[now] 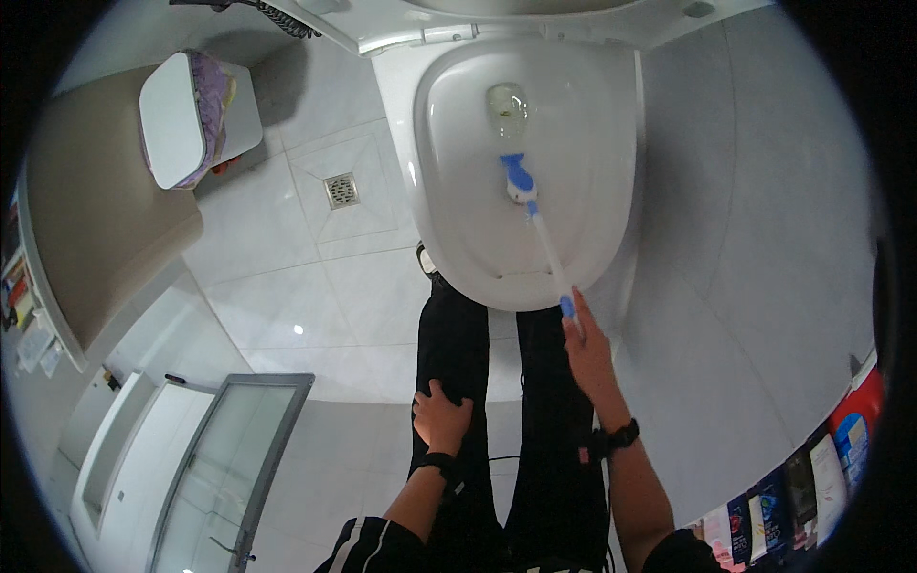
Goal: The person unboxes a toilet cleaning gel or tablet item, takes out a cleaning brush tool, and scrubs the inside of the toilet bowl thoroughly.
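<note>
My right hand grips the blue-and-white handle of a toilet brush over the front rim of a white toilet bowl. The brush head, white with blue bristles, is inside the bowl, just below the small pool of water. Some small dark marks show on the bowl's inner front wall. Resting on the left leg of my black trousers is my left hand, holding nothing, its fingers somewhat apart.
A white waste bin with a purple liner stands left of the toilet. A floor drain lies between them. Lower left is a grey-framed glass door. Several packages sit at lower right. The raised toilet seat is at the top.
</note>
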A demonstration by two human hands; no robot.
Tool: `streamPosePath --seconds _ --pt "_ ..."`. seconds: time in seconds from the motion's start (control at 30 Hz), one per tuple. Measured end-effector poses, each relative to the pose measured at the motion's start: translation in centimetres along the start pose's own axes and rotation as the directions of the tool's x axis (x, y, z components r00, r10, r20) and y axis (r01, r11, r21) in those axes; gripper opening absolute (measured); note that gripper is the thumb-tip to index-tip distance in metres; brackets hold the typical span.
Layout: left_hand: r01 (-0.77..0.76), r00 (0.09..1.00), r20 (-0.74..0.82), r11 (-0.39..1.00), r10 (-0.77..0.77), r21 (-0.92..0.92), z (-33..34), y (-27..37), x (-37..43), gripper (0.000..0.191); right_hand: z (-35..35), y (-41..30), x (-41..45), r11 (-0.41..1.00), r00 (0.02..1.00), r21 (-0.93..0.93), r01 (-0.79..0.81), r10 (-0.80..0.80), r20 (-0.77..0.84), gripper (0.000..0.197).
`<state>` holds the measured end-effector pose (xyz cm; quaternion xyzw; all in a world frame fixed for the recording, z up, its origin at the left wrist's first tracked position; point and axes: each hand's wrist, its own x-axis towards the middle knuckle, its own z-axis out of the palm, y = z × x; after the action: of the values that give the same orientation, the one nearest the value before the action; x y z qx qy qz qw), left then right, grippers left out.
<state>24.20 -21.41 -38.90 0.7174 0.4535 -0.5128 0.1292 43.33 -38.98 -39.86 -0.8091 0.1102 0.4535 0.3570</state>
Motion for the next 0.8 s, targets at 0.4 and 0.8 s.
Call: streamPosePath --seconds 0.4,0.8 --pt "0.004 1.0 -0.025 1.0 -0.004 0.004 -0.1 0.4 0.2 0.059 5.6 -5.8 6.2 0.988 0.977 -0.089 0.125 -0.138 -0.159 0.056" --pt "-0.003 1.0 0.003 0.999 0.003 -0.048 -0.2 0.7 0.1 0.065 -1.3 -2.0 -9.6 0.963 0.989 -0.27 -0.02 0.059 0.138 0.064"
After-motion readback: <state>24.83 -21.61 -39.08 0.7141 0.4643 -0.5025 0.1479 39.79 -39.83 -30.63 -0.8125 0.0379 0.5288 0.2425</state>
